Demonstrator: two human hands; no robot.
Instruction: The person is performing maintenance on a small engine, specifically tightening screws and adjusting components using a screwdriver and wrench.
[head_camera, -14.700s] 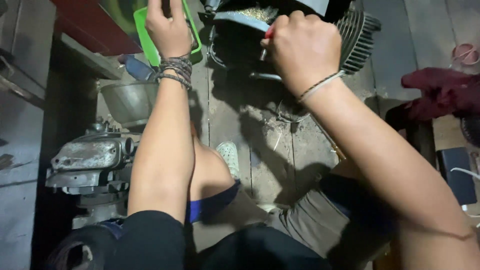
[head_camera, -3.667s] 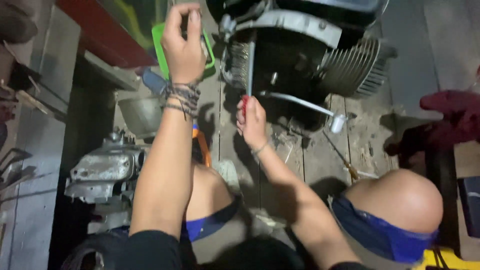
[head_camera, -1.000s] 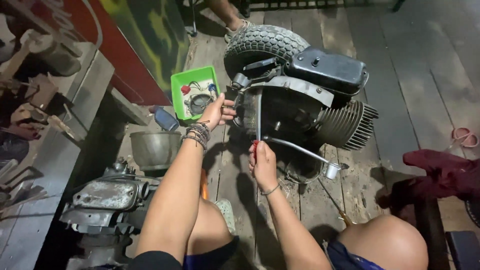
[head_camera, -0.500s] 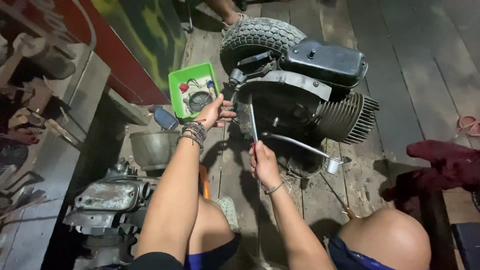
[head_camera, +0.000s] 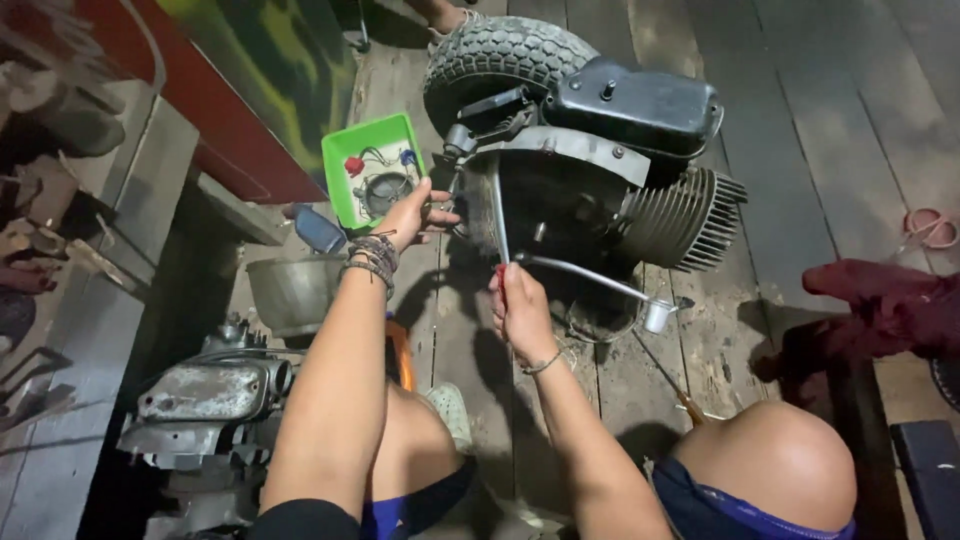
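Note:
A scooter engine (head_camera: 600, 190) with a finned cylinder and a small tyre (head_camera: 500, 55) lies on the wooden floor in front of me. My right hand (head_camera: 520, 310) is closed on the red handle of a long screwdriver (head_camera: 500, 220), whose shaft points up against the engine casing. My left hand (head_camera: 412, 215), with cord bracelets at the wrist, reaches to the casing's left edge, fingers spread and touching a small part there. A chrome kick lever (head_camera: 600, 285) sticks out to the right of my right hand.
A green tray (head_camera: 340, 165) holding small parts sits left of the engine. A metal bowl (head_camera: 290, 295) and another engine block (head_camera: 205, 400) stand at the lower left. A dark red cloth (head_camera: 890, 305) lies at the right. My bare knees are below.
The view has pulled back and steadied over the engine. My right hand has moved slightly up with the screwdriver, and my left hand stays at the casing's edge.

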